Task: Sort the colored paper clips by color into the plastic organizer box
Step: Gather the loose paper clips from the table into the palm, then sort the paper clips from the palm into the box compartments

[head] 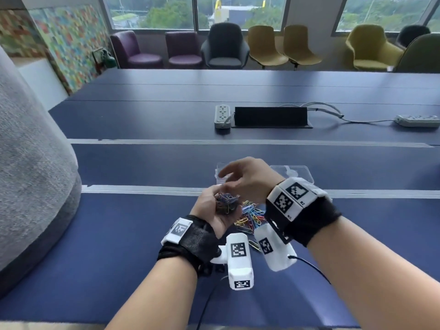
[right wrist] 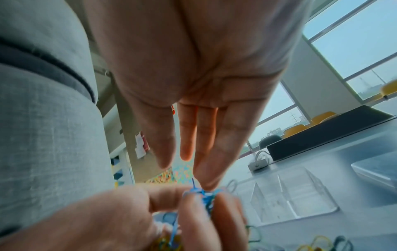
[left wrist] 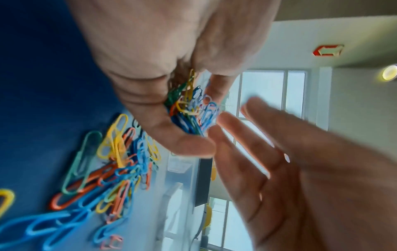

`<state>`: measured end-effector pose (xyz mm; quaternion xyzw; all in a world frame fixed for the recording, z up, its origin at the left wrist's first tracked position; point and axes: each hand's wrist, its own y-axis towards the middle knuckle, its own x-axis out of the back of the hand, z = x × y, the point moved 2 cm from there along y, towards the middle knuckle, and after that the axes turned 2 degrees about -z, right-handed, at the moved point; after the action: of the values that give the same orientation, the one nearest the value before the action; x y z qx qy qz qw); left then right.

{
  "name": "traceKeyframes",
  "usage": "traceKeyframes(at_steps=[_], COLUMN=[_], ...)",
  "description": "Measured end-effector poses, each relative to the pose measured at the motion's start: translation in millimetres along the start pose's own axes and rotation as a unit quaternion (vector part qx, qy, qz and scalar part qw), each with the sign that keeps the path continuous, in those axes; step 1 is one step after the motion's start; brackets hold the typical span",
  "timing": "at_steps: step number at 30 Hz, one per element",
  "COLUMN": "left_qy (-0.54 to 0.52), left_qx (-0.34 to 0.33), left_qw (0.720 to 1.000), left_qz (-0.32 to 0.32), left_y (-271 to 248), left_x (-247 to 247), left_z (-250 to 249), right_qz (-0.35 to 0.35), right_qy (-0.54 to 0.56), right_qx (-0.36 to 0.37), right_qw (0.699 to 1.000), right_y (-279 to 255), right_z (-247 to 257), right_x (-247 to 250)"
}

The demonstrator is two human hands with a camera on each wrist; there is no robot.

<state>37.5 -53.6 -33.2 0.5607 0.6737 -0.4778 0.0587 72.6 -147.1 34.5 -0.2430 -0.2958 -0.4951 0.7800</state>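
Observation:
My left hand (head: 214, 211) is cupped palm-up above the table and holds a tangled bunch of coloured paper clips (head: 226, 202), with its fingers curled round them (left wrist: 191, 110). My right hand (head: 242, 177) hovers just above, its fingers straight. In the right wrist view one fingertip (right wrist: 207, 184) touches the top of the bunch (right wrist: 204, 197). A loose pile of paper clips (head: 252, 215) lies on the blue table under the hands (left wrist: 116, 161). The clear plastic organizer box (head: 220, 173) stands just behind them, mostly hidden in the head view; its divided compartments (right wrist: 290, 198) look empty.
The box's clear lid (head: 297, 173) lies to the right of the box. Farther back are a white power strip (head: 222, 115), a black cable flap (head: 271, 116) and a second strip (head: 416, 120). A grey upholstered chair back (head: 31, 163) stands at my left.

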Motion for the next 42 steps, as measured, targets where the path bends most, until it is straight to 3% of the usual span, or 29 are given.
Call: traceKeyframes(at_steps=[4,9,12,18,22,29,34,39,41,42], left_qy=[-0.062,-0.11,-0.107,-0.107,-0.105,-0.086,-0.074,-0.067,-0.065,-0.064], left_qx=[0.031,0.036,0.023,0.026,0.036,0.039,0.035,0.036,0.037,0.037], left_qw=[0.998,0.992,0.993,0.992,0.991,0.992,0.993,0.994,0.994,0.994], left_qz=[0.007,0.048,0.045,0.056,0.073,0.083,0.086,0.081,0.083,0.084], left_y=[3,4,5,7,7,8,5,6,5,5], left_x=[5,2,0,7,10,7,4,4,4,4], left_z=[-5,-10,-12,-14,-12,-10,-9,-7,-7,-7], right_qz=[-0.057,-0.044,-0.045,-0.123,-0.076,0.002,0.012,-0.048,-0.051,-0.036], right_qy=[0.027,0.033,0.027,0.01,-0.065,-0.185,-0.197,-0.082,0.108,0.24], right_qx=[-0.008,-0.012,0.034,0.144,0.17,0.148,0.15,0.157,0.064,0.005], right_qw=[0.998,0.998,0.998,0.982,0.98,0.972,0.969,0.983,0.991,0.97], right_y=[-5,-12,-12,-6,0,3,5,4,3,3], right_z=[-18,-41,-43,-34,-29,-24,-24,-35,-40,-42], right_x=[19,16,9,6,2,-2,-2,7,12,13])
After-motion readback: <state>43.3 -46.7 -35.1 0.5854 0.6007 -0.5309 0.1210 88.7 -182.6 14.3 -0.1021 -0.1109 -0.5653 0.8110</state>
